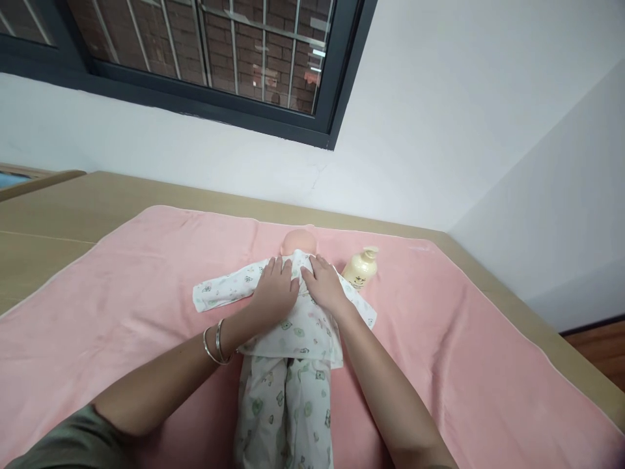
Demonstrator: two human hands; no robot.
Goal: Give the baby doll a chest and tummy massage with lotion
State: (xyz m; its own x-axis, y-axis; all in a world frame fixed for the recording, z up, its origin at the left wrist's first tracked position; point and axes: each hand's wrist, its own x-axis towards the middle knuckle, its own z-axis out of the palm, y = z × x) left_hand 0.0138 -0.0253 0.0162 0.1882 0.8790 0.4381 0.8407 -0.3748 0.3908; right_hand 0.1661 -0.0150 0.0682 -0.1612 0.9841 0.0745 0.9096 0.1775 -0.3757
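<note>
Head view. Both forearms reach forward from the lower frame edge and converge on the chest of a doll (pixel 293 312) lying face-up on a pink towel (pixel 122 286).

Left hand (pixel 273 290): palm down, fingers spread and extended toward the doll's neck, flat on the printed top (pixel 297 326). Grip open; nothing closed in it, only pressing on fabric. Two thin bangles (pixel 217 344) at the wrist.

Right hand (pixel 325 283): palm down, fingers extended, just beside the left hand, thumb edges nearly touching at the collar. Grip likewise open, resting on cloth.

The doll lies at mid-towel, head away from the camera, legs in matching printed trousers (pixel 286 410) running toward the near edge. One sleeve lies flat out to the left.

A cream pump bottle (pixel 361 268) lies just right of the doll's shoulder.

Hidden or unclear: doll's face is foreshortened; only the crown shows. Right sleeve is mostly under the right forearm. Doll's feet cut off by the frame. Bottle label unreadable. The towel covers a tan worktop (pixel 58 221).
</note>
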